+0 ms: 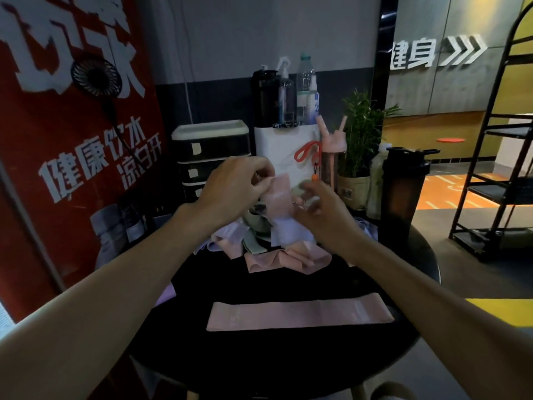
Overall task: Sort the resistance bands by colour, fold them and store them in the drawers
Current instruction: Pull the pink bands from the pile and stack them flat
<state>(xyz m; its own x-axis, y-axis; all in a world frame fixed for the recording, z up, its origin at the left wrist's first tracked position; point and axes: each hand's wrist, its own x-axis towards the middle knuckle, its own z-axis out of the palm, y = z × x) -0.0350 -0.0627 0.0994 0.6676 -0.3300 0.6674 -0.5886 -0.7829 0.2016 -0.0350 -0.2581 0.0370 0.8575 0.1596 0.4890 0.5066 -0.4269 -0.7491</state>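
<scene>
Lifting: a pink band (278, 193) hangs above the heap, raised, it seems, to free it from the tangle.
Left hand (233, 183): pinches the band's top edge at 12 o'clock, so the strip hangs straight.
Right hand (323, 215): close at the strip's 3 o'clock side, fingers blurred; whether it grips cannot be told.
Pile (259, 249): pink, lilac and pale-green bands heaped at 12 o'clock on the worktop (288, 356).
Flat pink band (300, 313): spread at 6 o'clock, probably the start of the pink set.
Drawers (212, 157): at 11 o'clock behind the pile, apparently closed.
</scene>
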